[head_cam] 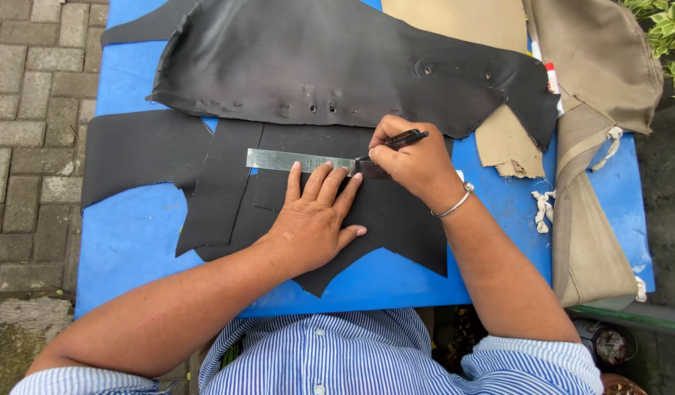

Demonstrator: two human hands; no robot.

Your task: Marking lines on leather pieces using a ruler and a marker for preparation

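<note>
Two hands at work: your left hand (313, 219) presses flat, fingers spread, pinning the long steel ruler (297, 160) onto the flat black leather panel (396, 212) on the blue table (133, 241) so it cannot slip, while your right hand (414, 162) pinches a black pen (402, 138) against the ruler's edge.

Left hand (312, 219): palm down, flat, fingers spread and pointing away from the body, fingertips (327, 168) pressing downward. Forearm bare, running in from the lower left, elbow bent, striped sleeve at the upper arm.

Right hand (413, 162): curled in a closed writing grip, thumb and forefinger pinched together, knuckles up, just beside the left fingertips. Wrist slightly bent, thin metal bangle on it. Bare forearm comes up from the lower right.
</note>
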